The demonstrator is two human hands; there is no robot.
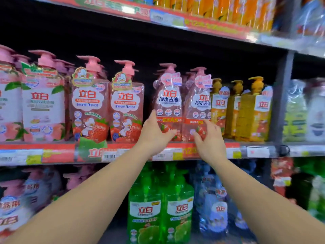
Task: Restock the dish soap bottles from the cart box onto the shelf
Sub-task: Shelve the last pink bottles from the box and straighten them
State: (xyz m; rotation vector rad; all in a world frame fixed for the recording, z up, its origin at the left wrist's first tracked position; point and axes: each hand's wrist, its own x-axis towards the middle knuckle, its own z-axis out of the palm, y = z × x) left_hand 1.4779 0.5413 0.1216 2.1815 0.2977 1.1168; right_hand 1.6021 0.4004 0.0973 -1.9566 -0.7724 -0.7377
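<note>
Nearest the camera, two bare forearms rise from the lower corners of the frame and converge on the middle shelf.

Lower left to centre: the left hand lies against the lower left flank of a clear pink soap bottle, thumb up along its side and fingers curled across its front near the base. It appears to be grasping this bottle, though how firm the hold is cannot be told.

Centre right: the right hand is open, fingers spread and loosely bent, its fingertips touching or just short of the lower front of the second pink bottle. It has closed on nothing.

Both bottles stand upright at the shelf's front edge, pump heads uppermost, their long axes vertical. They stand side by side and seem to touch. They lie straight ahead of the hands and slightly above them, with the left hand the more fully engaged.

Left of this pair, beyond a narrow gap, stand strawberry-label bottles. Immediately to the right are yellow bottles. On the shelf below, centre frame, are green bottles.

The cart and box are out of view.

Judgement: the pair is being settled into line on the shelf. The coming adjustment turns on keeping each bottle vertical while it slides along or back. The gap to the left allows movement that way; the yellow bottles leave none to the right.
</note>
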